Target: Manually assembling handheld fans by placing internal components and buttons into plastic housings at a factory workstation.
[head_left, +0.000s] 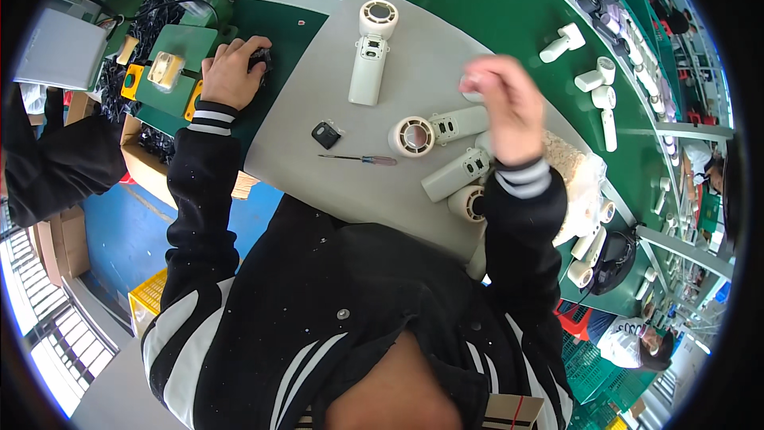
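Jacket (pixel 334 263) nearest, a cardboard box (pixel 149 178) holds black pieces (pixel 157 143); left hand (pixel 229 73) grips black plastic (pixel 260 58), right hand (pixel 511 107) too blurred to tell.

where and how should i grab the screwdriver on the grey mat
The screwdriver looks best taken by its handle, pinched across from above and to the right. It lies flat on the grey mat, with the thicker handle toward the right and the thin dark shaft pointing left.

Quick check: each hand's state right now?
Left hand: curled around a small black item; grip unclear.
Right hand: blurred; open or closed cannot be told.
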Demonstrator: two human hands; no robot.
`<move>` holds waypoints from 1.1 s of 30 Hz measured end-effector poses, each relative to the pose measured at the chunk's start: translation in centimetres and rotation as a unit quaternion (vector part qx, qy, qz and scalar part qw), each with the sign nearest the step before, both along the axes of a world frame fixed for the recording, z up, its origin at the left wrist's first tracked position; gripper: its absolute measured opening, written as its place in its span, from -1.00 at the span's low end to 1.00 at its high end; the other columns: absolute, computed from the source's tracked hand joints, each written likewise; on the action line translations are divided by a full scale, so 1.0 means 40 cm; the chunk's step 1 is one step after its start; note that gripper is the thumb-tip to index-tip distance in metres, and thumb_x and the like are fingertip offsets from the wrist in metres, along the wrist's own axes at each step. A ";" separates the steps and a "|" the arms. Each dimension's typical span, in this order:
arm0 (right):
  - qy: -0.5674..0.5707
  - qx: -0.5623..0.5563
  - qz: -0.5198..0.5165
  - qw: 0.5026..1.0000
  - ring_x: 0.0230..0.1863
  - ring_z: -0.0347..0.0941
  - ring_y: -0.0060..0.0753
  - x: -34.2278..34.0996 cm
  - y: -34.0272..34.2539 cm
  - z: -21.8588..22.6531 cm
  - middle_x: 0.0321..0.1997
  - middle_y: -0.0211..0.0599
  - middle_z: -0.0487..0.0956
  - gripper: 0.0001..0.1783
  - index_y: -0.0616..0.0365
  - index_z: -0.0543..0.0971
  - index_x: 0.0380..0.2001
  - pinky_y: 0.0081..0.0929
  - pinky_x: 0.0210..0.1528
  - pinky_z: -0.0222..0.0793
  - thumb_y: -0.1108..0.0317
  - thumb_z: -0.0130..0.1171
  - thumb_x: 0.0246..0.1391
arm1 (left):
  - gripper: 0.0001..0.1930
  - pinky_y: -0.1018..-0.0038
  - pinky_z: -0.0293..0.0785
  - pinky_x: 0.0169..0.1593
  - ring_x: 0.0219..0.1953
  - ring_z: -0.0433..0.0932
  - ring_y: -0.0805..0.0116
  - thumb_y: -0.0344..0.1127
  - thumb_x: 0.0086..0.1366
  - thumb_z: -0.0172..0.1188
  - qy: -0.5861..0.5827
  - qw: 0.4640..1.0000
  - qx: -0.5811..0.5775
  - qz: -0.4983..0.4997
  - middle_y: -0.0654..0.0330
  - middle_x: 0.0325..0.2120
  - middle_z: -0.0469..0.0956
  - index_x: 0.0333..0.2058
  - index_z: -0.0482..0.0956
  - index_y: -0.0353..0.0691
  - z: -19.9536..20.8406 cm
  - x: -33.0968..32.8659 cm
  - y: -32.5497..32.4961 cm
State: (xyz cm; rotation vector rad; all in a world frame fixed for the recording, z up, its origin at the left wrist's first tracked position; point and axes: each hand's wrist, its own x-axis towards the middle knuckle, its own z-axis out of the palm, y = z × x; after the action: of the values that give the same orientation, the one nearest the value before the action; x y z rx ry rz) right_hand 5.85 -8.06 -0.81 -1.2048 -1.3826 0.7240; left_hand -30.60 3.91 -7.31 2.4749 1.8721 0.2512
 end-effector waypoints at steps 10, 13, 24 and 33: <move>-0.119 -0.169 0.068 0.976 -0.44 0.32 -0.60 -0.179 0.170 -0.159 -0.45 -0.44 0.47 -0.88 0.16 0.52 -0.31 -0.61 -0.33 0.31 0.54 0.00 0.15 | -0.63 0.36 0.37 -0.09 -0.22 0.48 0.22 -0.47 0.19 0.10 -0.088 0.994 0.034 -0.049 0.26 -0.24 0.52 -0.05 0.55 0.10 -0.011 -0.012 0.002; -0.222 -0.043 0.066 0.972 -0.34 0.31 -0.46 -0.192 0.191 -0.187 -0.35 -0.40 0.42 -0.92 0.12 0.51 -0.32 -0.53 -0.24 0.29 0.50 0.06 0.11 | -0.61 0.52 0.36 -0.25 -0.36 0.44 0.35 -0.57 0.17 0.09 -0.301 0.949 0.006 -0.091 0.26 -0.30 0.51 -0.05 0.55 -0.02 0.001 0.023 -0.002; -0.257 0.028 0.027 0.966 -0.27 0.31 -0.38 -0.209 0.227 -0.213 -0.25 -0.38 0.36 -0.92 0.09 0.50 -0.32 -0.49 -0.20 0.28 0.48 0.11 0.07 | -0.56 0.65 0.31 -0.30 -0.42 0.33 0.53 -0.70 0.12 0.02 -0.533 0.823 -0.123 -0.153 0.30 -0.36 0.47 -0.05 0.54 -0.13 -0.026 0.197 0.016; -0.092 -0.124 0.083 0.985 -0.52 0.22 -0.63 -0.189 0.227 -0.186 -0.56 -0.54 0.41 -0.95 0.13 0.50 -0.42 -0.66 -0.42 0.20 0.43 0.14 0.11 | -0.51 0.64 0.36 -0.24 -0.33 0.41 0.52 -0.72 0.10 0.00 -0.618 0.732 -0.213 -0.193 0.24 -0.23 0.49 0.02 0.43 -0.16 -0.048 0.254 0.026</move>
State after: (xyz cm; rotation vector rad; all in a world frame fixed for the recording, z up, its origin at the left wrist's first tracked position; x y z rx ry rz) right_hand -1.70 1.01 -8.24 -1.3899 -1.5942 0.9416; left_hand -20.42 4.97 -9.21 1.5160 0.6925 0.9851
